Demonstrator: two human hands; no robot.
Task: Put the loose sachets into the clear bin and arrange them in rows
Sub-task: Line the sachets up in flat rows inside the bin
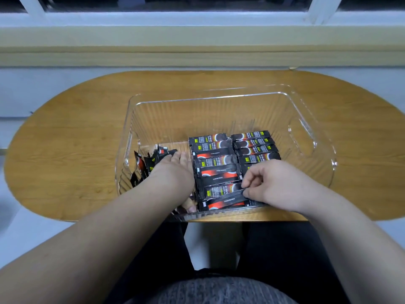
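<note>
Clear rectangular plastic bin (197, 115): glossy, see-through, walls finely ribbed, rim smooth. Black-and-red stick sachets (214, 159) just beyond the right hand (278, 187) and its pinch: shiny film, slightly crinkled, catching light. The pinched black sachet (228, 199): same slick film. Oval tan table (76, 139) under the grip: wood grain, matt, smooth. Grey garment (219, 290) nearer than the grip: knitted cloth, fuzzy.

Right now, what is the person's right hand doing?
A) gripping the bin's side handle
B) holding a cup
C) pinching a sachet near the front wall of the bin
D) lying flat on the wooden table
C: the right hand pinches the end of a black coffee sachet that lies by the near wall inside the clear bin.
</note>
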